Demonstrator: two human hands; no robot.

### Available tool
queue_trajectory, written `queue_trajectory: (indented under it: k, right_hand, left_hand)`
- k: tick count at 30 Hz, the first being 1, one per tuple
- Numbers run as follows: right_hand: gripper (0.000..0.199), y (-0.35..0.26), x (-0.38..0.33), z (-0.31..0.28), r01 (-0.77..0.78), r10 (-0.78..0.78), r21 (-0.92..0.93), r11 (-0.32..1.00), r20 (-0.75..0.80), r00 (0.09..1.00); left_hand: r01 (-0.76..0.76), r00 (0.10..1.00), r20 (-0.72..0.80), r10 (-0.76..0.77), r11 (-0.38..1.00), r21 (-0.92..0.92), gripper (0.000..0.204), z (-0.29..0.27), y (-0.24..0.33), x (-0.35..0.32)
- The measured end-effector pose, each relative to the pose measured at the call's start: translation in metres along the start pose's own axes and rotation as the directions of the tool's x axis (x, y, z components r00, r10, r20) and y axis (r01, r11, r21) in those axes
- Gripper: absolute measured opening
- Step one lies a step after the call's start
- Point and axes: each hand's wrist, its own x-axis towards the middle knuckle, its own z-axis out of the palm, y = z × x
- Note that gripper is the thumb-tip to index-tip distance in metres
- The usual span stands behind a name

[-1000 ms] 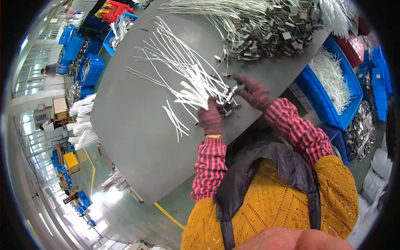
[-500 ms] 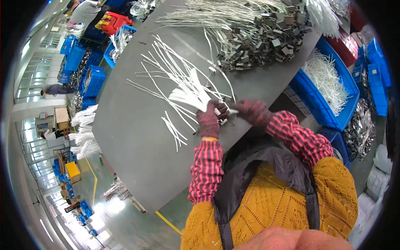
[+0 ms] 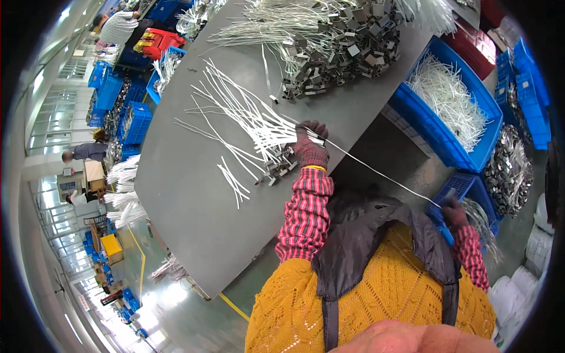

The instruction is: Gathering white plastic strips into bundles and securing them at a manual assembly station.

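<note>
My left hand, in a dark knitted glove, is closed around several short white sleeves at the table's near edge. Long thin white wires fan out beyond them across the tabletop. Small grey metal clips lie beside and below that hand. A single white wire stretches taut from the left hand to my right hand, which is closed on its far end. The right hand is off the table, over a small blue basket with wires hanging by it.
A large pile of metal clips with wires covers the far part of the grey table. Several loose white pieces lie left of my hand. To the right, a blue crate holds white sleeves. Other people work at the far left.
My right hand has moved away from my left, to the right and off the table, drawing out the wire. The left hand has shifted slightly right and up, uncovering the clips.
</note>
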Motion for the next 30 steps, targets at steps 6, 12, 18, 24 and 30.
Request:
queue_trajectory:
  k: [6,12,18,24,30]
  right_hand:
    - [0.025,0.058,-0.016,-0.071,-0.114,0.126,0.19,0.975,-0.054,0.991]
    - [0.023,0.08,0.011,-0.094,-0.034,0.045,0.186,0.982,-0.051,0.998]
    - [0.025,0.094,0.047,-0.084,0.078,-0.079,0.047,0.996,0.018,0.997]
    - [0.051,-0.071,0.046,0.057,0.188,-0.343,0.401,0.896,0.358,0.868]
    - [0.062,-0.228,0.024,0.207,0.407,-0.625,0.514,0.755,0.376,0.684]
  left_hand:
    - [-0.164,0.984,0.074,0.161,0.986,0.039,0.036,0.008,0.019,-0.013]
    - [-0.254,0.967,-0.003,0.254,0.966,0.047,0.025,0.029,0.031,-0.031]
    - [-0.281,0.952,0.125,0.281,0.96,-0.012,0.021,0.022,0.028,-0.046]
    - [-0.356,0.893,0.382,0.239,0.894,0.272,0.032,0.003,0.003,-0.085]
    - [-0.535,0.833,0.452,0.318,0.667,0.518,0.029,-0.012,-0.013,-0.105]
